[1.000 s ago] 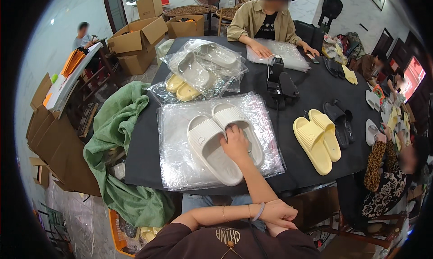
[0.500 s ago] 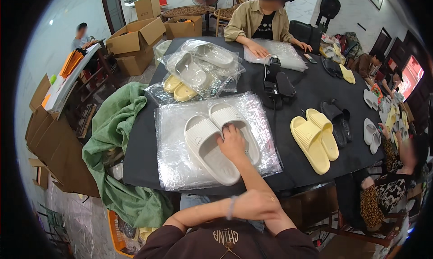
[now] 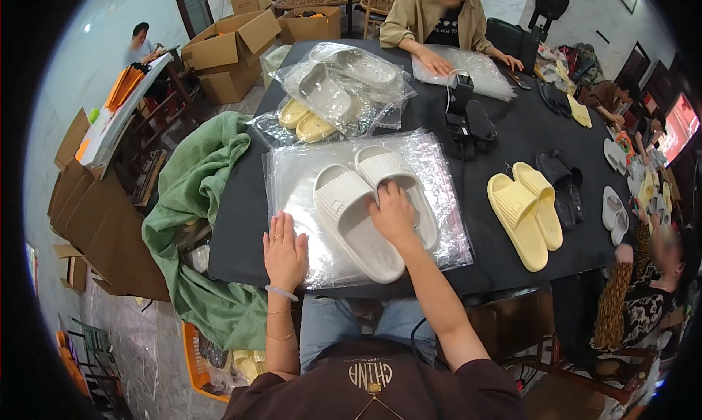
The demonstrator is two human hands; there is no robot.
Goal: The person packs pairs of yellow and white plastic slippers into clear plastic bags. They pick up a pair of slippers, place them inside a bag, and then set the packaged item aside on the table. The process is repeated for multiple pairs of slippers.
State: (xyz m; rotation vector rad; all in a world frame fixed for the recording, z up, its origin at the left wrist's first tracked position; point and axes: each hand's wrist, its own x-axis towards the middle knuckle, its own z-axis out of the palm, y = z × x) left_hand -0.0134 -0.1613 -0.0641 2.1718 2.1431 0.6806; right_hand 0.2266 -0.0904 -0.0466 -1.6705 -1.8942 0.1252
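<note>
Two white slides (image 3: pixel 376 204) lie side by side, soles up, on top of a stack of clear plastic bags (image 3: pixel 307 178) at the near edge of the black table (image 3: pixel 512 127). Not bagged yet: you have the pair lined up, but both slides are outside the plastic, so the bagging looks all still ahead. Far left on the table, bagged pairs (image 3: pixel 344 80) are already piled up, grey on top, yellow under. A loose yellow pair (image 3: pixel 525 211) waits to the right, dark slides (image 3: pixel 564 189) just beside it.

Your right hand (image 3: pixel 393 214) rests on the pair, fingers gently curled over the gap between the two slides, touching both, not clamped round either. Your left hand (image 3: pixel 284 253) lies flat on the near left part of the plastic, fingers straight and slightly spread, pinning the bags, holding nothing. Green cloth (image 3: pixel 197 200) hangs off the table's left side. A person across the table (image 3: pixel 439 17) handles more plastic.
</note>
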